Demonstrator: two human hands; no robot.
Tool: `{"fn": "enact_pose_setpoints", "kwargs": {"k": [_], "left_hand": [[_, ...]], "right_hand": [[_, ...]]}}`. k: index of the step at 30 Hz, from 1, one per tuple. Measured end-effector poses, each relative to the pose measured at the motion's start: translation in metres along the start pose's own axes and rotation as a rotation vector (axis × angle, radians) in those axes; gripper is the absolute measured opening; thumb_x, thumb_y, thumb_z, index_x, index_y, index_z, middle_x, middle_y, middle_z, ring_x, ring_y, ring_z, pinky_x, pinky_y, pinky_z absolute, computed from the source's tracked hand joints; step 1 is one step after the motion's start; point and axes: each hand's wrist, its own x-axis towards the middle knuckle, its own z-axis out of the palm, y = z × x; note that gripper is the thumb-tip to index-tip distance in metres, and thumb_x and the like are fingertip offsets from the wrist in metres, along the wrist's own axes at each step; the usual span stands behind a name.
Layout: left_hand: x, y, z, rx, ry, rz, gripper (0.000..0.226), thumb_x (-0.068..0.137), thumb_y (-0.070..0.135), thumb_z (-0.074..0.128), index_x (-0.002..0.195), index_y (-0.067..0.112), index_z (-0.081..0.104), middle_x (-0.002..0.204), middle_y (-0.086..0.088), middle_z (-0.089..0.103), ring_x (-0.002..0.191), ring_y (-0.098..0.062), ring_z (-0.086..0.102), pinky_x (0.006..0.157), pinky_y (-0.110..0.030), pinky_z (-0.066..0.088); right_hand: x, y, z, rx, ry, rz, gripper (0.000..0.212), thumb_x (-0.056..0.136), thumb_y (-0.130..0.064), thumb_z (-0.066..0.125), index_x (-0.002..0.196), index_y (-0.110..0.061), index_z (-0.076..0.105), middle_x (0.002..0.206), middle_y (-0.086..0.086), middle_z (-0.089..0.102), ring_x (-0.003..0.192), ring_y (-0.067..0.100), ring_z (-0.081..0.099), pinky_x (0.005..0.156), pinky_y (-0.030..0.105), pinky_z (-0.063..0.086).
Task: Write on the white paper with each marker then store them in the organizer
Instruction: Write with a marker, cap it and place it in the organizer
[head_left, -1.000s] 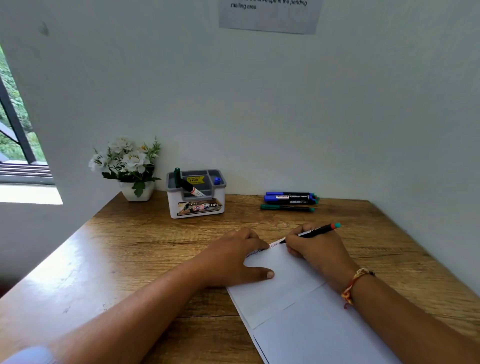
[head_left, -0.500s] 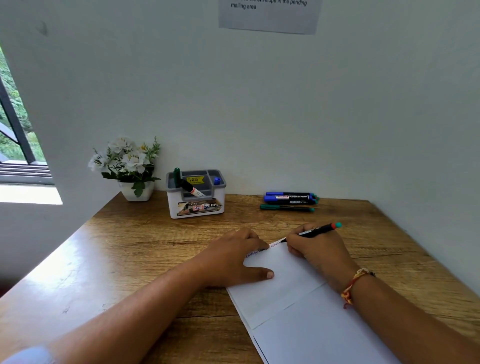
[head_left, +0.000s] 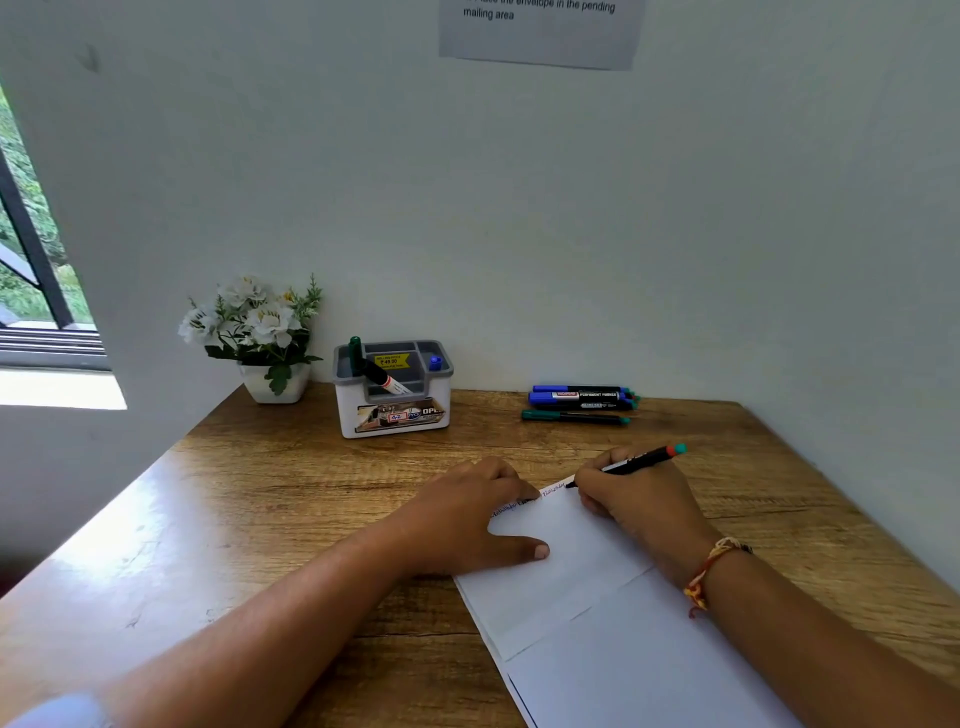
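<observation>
Here, the right hand (head_left: 639, 499) gripped the held marker (head_left: 631, 462) in a writing pinch, fingers curled round the black barrel. The red-and-teal end pointed up and to the right. The tip met the far edge of the white paper (head_left: 597, 597), at the right end of a short line of writing (head_left: 524, 501). The left hand (head_left: 467, 514) gripped nothing. It rested on the paper's near-left part, thumb stretched flat across the sheet, and pressed it against the wooden desk (head_left: 260, 493). The step in hand was judged to be the writing pass with this marker. Beyond the hands, the organizer (head_left: 395, 410) stood at the back of the desk, left of centre, near the wall. It held a green marker (head_left: 355, 353) upright, a black marker (head_left: 387, 379) leaning in a middle compartment, and a blue cap (head_left: 435, 362) showing at the right. The loose markers (head_left: 579, 400) lay side by side to the organizer's right, well apart from the paper. They lay too close together for a sure count; three or four seemed likely. A flower pot (head_left: 270, 338) stood just left of the organizer. The next move would call for lifting the tip, capping the marker if its cap was off, and carrying it forward and left to a free compartment. A loose marker would then need to be picked up.
</observation>
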Motion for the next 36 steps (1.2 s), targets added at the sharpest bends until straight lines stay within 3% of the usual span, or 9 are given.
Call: {"fn": "enact_pose_setpoints", "kwargs": {"k": [8,10,13,16,20,23,27,32,36], "left_hand": [[-0.002,0.002,-0.002,-0.005,-0.002,0.004,0.07,0.084,0.073,0.053,0.145,0.042,0.039,0.14,0.015,0.041,0.123,-0.009,0.04,0.104,-0.037,0.04],[-0.002,0.004,-0.003,-0.011,0.003,-0.004,0.072,0.083,0.072,0.055,0.145,0.04,0.036,0.142,0.014,0.042,0.126,-0.009,0.041,0.106,-0.038,0.04],[-0.006,0.004,-0.007,-0.18,0.024,-0.079,0.071,0.085,0.06,0.064,0.143,0.033,0.035,0.138,0.012,0.047,0.121,-0.005,0.046,0.102,-0.028,0.042],[-0.009,0.001,-0.013,-0.374,0.094,-0.153,0.043,0.095,0.041,0.06,0.132,0.029,0.041,0.126,0.009,0.054,0.11,-0.002,0.051,0.091,-0.018,0.042],[-0.009,-0.002,-0.018,-0.466,0.277,-0.165,0.013,0.102,0.025,0.051,0.115,0.025,0.053,0.108,0.011,0.064,0.094,0.002,0.058,0.075,-0.009,0.046],[-0.009,-0.005,-0.019,-0.545,0.369,-0.133,0.019,0.096,0.022,0.062,0.112,0.028,0.055,0.102,0.013,0.068,0.096,0.0,0.064,0.083,-0.017,0.052],[-0.008,-0.003,-0.019,-0.606,0.414,-0.093,0.031,0.091,0.016,0.069,0.113,0.03,0.052,0.099,0.013,0.072,0.098,0.002,0.066,0.089,-0.022,0.052],[-0.011,0.005,-0.022,-0.841,0.422,-0.065,0.032,0.094,0.007,0.061,0.122,0.023,0.057,0.106,-0.003,0.07,0.101,-0.009,0.069,0.089,-0.024,0.055],[-0.014,0.01,-0.024,-1.044,0.392,-0.085,0.022,0.097,0.005,0.056,0.115,0.012,0.064,0.108,-0.007,0.072,0.106,-0.014,0.069,0.091,-0.029,0.056]], "right_hand": [[0.0,0.001,-0.001,0.074,0.014,0.015,0.014,0.079,-0.018,0.066,0.068,-0.01,0.071,0.069,0.006,0.072,0.068,0.016,0.063,0.06,0.026,0.046],[0.0,0.003,-0.002,0.093,0.016,0.02,0.016,0.079,-0.02,0.066,0.065,-0.012,0.07,0.063,0.001,0.069,0.066,0.016,0.063,0.061,0.029,0.049],[0.002,0.005,-0.002,0.196,0.019,0.023,0.017,0.083,-0.021,0.068,0.074,-0.007,0.071,0.069,0.008,0.074,0.065,0.017,0.065,0.07,0.037,0.057],[-0.001,0.003,-0.005,0.321,-0.011,-0.016,0.006,0.087,-0.016,0.075,0.085,-0.012,0.071,0.077,0.01,0.075,0.065,0.013,0.067,0.057,0.024,0.054],[-0.004,-0.004,-0.015,0.3,-0.065,-0.164,0.005,0.088,-0.02,0.076,0.092,-0.018,0.074,0.079,0.001,0.076,0.077,0.012,0.073,0.061,0.02,0.056],[-0.01,-0.009,-0.019,0.462,-0.143,-0.184,0.012,0.096,-0.022,0.066,0.099,-0.018,0.077,0.088,0.005,0.079,0.086,0.015,0.076,0.068,0.026,0.059],[-0.017,-0.014,-0.02,0.566,-0.238,-0.222,0.021,0.1,-0.018,0.058,0.097,-0.012,0.078,0.084,0.011,0.078,0.077,0.017,0.073,0.065,0.027,0.058],[-0.021,-0.015,-0.018,0.534,-0.298,-0.256,0.021,0.101,-0.017,0.057,0.096,-0.012,0.077,0.082,0.01,0.077,0.074,0.017,0.072,0.062,0.027,0.056],[-0.023,-0.014,-0.018,0.542,-0.313,-0.294,0.021,0.101,-0.016,0.057,0.096,-0.013,0.077,0.082,0.009,0.076,0.076,0.018,0.072,0.065,0.028,0.058]]}}
